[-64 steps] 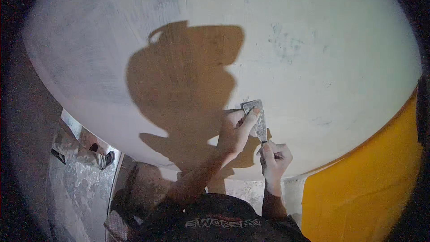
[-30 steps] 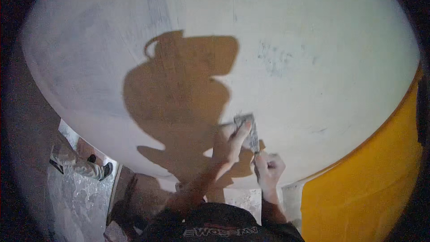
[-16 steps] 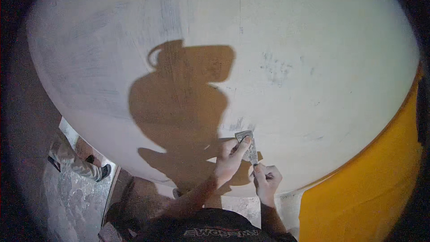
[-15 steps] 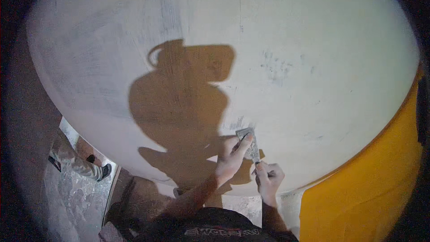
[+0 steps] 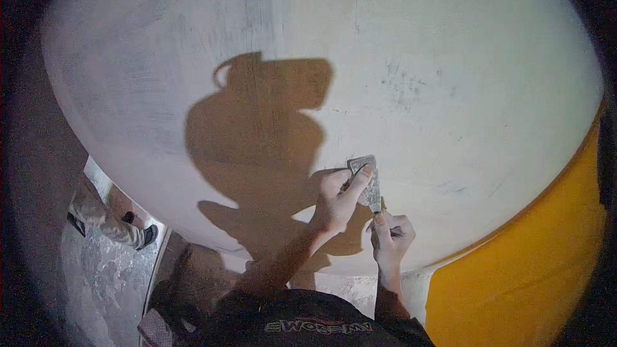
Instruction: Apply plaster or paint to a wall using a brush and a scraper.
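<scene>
A grey metal putty knife (image 5: 373,194) lies across the lower middle of a large, pale, rounded panel (image 5: 488,103). My right hand (image 5: 392,239) is closed around its handle, thumb uppermost. Farther up, my left hand (image 5: 338,200) grips the blade, its thumb pressed flat near the broad end. Whether a second flat piece sits under that thumb, I cannot tell. The broad end is at or very close to the panel. Dark scuffs (image 5: 403,83) and faint streaks mark the pale surface.
My shadow (image 5: 257,135) covers part of the panel to the left. Yellow-orange sheeting (image 5: 508,289) borders its lower right. At the lower left, a person's leg in light trousers (image 5: 116,230) with a dark shoe (image 5: 150,236) shows over stained grey flooring (image 5: 106,289).
Both hands and the putty knife have moved up the panel and slightly right. Each hand keeps its grip. The view has shifted slightly.
</scene>
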`<state>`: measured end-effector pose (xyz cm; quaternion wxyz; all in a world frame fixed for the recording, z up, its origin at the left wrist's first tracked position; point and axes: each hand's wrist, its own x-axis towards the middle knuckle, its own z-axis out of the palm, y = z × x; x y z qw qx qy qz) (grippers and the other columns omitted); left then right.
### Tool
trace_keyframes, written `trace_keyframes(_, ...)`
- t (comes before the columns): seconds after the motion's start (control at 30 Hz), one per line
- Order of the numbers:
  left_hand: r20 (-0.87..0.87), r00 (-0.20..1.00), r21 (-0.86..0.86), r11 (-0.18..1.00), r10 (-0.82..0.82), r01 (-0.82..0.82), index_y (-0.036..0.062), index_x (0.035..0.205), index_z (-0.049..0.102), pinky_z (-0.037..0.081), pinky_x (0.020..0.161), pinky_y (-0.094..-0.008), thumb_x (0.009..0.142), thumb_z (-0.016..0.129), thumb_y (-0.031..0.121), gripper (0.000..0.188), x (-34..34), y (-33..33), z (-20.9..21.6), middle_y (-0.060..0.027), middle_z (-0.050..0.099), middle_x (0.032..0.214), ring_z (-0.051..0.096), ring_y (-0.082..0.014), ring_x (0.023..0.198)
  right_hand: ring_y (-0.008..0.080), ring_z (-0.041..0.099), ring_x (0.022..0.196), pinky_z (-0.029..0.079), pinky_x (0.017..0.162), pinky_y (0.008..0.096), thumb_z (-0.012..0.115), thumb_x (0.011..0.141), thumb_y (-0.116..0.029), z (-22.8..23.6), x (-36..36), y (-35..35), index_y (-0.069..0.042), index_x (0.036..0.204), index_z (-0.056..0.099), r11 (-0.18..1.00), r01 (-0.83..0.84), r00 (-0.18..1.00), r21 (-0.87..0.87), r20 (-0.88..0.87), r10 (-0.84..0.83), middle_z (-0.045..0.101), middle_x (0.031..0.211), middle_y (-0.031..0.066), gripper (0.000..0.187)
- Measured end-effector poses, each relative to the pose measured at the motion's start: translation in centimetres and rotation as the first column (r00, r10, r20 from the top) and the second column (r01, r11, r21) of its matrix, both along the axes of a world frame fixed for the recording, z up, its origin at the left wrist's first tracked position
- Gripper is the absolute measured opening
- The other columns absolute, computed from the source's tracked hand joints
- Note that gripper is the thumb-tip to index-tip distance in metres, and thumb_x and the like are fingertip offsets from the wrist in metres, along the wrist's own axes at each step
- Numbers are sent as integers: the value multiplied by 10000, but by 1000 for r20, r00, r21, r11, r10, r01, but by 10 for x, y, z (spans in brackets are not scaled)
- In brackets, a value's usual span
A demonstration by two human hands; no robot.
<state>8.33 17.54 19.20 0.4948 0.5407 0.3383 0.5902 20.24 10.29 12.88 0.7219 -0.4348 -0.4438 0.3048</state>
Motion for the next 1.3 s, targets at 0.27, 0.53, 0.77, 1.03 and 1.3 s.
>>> trace_keyframes(0.27, -85, 990, 111, 988, 115, -105, -2, 569, 516, 291, 435, -262, 870, 602, 242, 397, 3, 6, -7, 29, 385, 495, 338, -44, 506, 64, 536, 539, 404, 463, 193, 662, 810, -59, 9, -3, 6, -15, 698, 523, 999, 23, 999, 33, -39, -21, 583, 612, 55, 184)
trace_keyframes(0.53, 40, 999, -36, 999, -7, 9, 12, 650, 574, 315, 457, -228, 890, 575, 243, 333, 9, -11, -18, 46, 464, 553, 391, -22, 534, 52, 410, 408, 298, 354, 194, 601, 843, -41, -19, -1, -6, -56, 695, 425, 997, 55, 997, 47, 53, -57, 536, 570, 73, 231)
trace_keyframes(0.77, 23, 1000, 29, 999, -21, 20, -2, 702, 586, 317, 469, -223, 889, 570, 225, 295, 0, 3, -26, 38, 498, 577, 404, -17, 553, 61, 523, 570, 418, 479, 214, 674, 796, -55, -5, -8, -6, -13, 706, 496, 988, 8, 999, -156, -37, -13, 576, 667, 50, 204)
trace_keyframes(1.03, -207, 977, 123, 992, 45, -19, -16, 752, 611, 341, 477, -236, 894, 557, 241, 299, -10, 5, 4, 27, 514, 594, 426, -41, 550, 78, 541, 579, 427, 513, 222, 662, 800, -41, 4, -7, 10, -27, 677, 481, 998, -57, 993, 21, -104, 58, 595, 674, 77, 219)
trace_keyframes(1.3, -61, 997, -54, 997, -53, 50, 0, 779, 619, 342, 478, -211, 901, 559, 291, 321, -11, -14, -9, 43, 525, 616, 438, -18, 560, 63, 419, 433, 305, 355, 207, 580, 854, -32, -18, -17, -4, -65, 718, 399, 997, -70, 995, -39, -69, 67, 510, 577, 55, 229)
